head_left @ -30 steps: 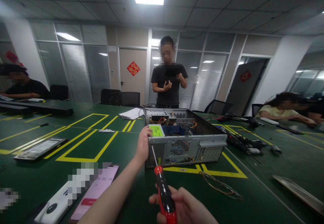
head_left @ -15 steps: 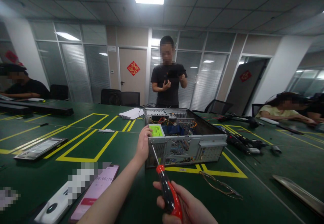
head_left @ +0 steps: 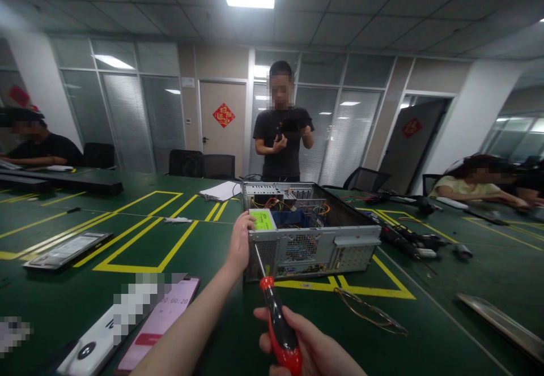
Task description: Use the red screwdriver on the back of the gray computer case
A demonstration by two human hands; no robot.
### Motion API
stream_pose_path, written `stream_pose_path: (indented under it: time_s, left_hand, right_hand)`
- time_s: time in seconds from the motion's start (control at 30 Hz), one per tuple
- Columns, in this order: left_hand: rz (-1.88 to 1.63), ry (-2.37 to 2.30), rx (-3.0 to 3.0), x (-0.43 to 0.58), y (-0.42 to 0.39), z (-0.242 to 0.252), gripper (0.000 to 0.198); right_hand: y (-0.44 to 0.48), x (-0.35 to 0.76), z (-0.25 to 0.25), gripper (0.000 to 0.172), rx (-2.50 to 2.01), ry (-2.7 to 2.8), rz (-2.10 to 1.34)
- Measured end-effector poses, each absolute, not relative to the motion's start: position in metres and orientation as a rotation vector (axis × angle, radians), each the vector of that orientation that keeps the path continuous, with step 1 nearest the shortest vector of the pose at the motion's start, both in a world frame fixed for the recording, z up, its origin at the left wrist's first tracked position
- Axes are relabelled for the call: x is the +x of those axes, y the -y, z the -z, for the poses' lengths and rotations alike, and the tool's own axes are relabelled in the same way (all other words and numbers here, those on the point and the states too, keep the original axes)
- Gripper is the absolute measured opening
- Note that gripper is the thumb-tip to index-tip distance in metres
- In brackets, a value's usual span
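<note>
Phone [head_left: 166, 316] timer, lower left of frame, can be read as 00:00:20; its smaller text can't. White device [head_left: 96, 336] beside it is partly pixelated. Lime-green label [head_left: 262, 219] in the open metal computer case [head_left: 325, 240], frame centre, isn't legible. Glossy red/black screwdriver [head_left: 278, 319], bottom centre, is gripped by the right hand [head_left: 304, 336], cut off below; shaft is aimed at the perforated rear panel, tip contact unclear. Case's left corner is touched by the left hand [head_left: 239, 246]; fingertips partly hidden, grip can't be told.
</note>
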State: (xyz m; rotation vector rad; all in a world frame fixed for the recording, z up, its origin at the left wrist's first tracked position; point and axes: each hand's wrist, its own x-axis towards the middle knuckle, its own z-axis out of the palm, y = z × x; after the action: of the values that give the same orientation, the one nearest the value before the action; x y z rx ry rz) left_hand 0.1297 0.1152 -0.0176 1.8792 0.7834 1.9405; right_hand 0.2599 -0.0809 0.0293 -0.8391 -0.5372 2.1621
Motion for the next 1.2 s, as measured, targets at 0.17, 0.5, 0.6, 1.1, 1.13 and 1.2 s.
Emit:
stream_pose_path:
  time_s: [0.17, 0.5, 0.6, 1.1, 1.13, 1.2]
  left_hand:
    - [-1.938, -0.786, 1.881, 0.129, -0.114, 0.016, 0.046]
    - [-1.931, -0.799, 1.871, 0.13, -0.114, 0.016, 0.047]
    - [-1.932, -0.809, 1.872, 0.13, -0.113, 0.017, 0.047]
    - [-1.948, -0.805, 1.884, 0.131, -0.114, 0.016, 0.047]
    - [-1.946, -0.802, 1.884, 0.131, -0.114, 0.015, 0.047]
    - [-1.943, -0.797, 1.88, 0.13, -0.114, 0.016, 0.047]
  right_hand:
    - [0.086, 0.264, -0.037, 0.029, -0.784, 0.533, -2.18]
    - [0.087, 0.27, -0.036, 0.037, -0.915, 0.598, -2.18]
    - [0.083, 0.266, -0.03, 0.028, -0.939, 0.393, -2.074]
    - [0.082, 0.27, -0.036, 0.049, -0.929, 0.592, -2.174]
    - [0.083, 0.27, -0.036, 0.042, -0.923, 0.589, -2.164]
    - [0.083, 0.269, -0.036, 0.036, -0.913, 0.547, -2.155]
